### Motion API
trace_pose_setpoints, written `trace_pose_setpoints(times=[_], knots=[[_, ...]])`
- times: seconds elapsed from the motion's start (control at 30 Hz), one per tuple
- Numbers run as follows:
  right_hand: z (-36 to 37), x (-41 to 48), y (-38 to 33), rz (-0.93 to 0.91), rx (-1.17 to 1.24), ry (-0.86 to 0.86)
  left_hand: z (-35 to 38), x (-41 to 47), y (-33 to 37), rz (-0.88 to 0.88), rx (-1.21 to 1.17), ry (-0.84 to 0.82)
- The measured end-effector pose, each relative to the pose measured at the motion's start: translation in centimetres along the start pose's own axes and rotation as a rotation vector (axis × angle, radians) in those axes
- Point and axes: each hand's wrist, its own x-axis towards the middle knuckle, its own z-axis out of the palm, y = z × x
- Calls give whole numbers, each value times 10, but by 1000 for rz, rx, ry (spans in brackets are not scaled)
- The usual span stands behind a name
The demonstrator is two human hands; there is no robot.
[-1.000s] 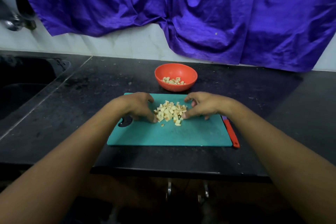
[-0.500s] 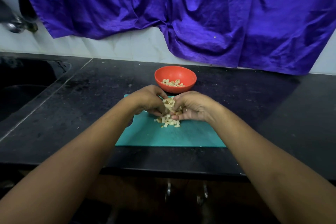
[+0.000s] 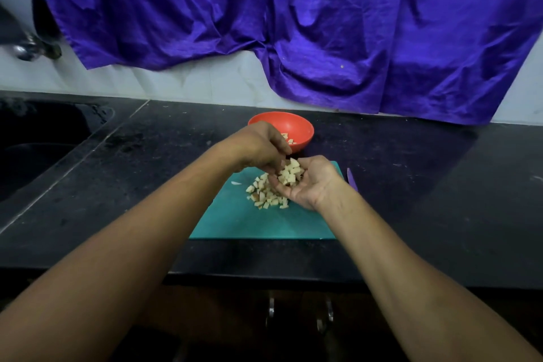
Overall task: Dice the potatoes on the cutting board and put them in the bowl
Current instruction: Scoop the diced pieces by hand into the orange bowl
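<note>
A black stone counter [image 3: 411,185] is seen w/ a dark sink [image 3: 44,150] at left; purple cloth [image 3: 293,23] is hung over a pale tiled wall behind. A teal cutting board [image 3: 258,223] is laid w/ its long axis left-right. The right hand [image 3: 308,182] is cupped palm-up, fingers together, filled w/ potato dice [image 3: 291,172]. The left hand [image 3: 258,147] is curled over them, fingertips touching the heap. More dice (loose pile [image 3: 264,195]) are left just below the fingers. An orange bowl [image 3: 296,126] is set just beyond them.
</note>
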Motion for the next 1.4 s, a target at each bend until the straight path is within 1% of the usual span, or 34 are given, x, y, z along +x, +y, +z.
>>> trace_pose_setpoints(times=[0.13,0.27,0.43,0.5,0.6,0.73,0.83,0.93,1.07,1.17,1.27,1.4], knots=[[-6,-1,-1,12,85,31,-4,-1,-4,30,23,31],[-13,-6,-8,-1,219,54,-11,-1,-20,37,29,104],[-16,-10,-13,-34,290,77,-13,9,-51,-57,160,109],[-14,-11,-18,-42,316,77,-11,12,-59,-87,178,89],[-9,-10,-29,-56,350,69,-8,18,-69,-105,146,46],[6,1,-51,-97,366,28,-9,22,-78,-112,41,14],[23,19,-74,-144,354,41,-10,20,-79,-104,12,-1],[41,42,-94,-165,226,68,-9,19,-80,-88,37,1],[57,71,-107,-80,-127,76,-8,21,-83,-76,78,13],[65,81,-110,-60,-354,83,-8,22,-85,-76,73,12],[70,82,-113,-73,-521,60,-7,22,-85,-71,79,21],[71,89,-110,-136,-753,91,-7,21,-85,-68,81,29]])
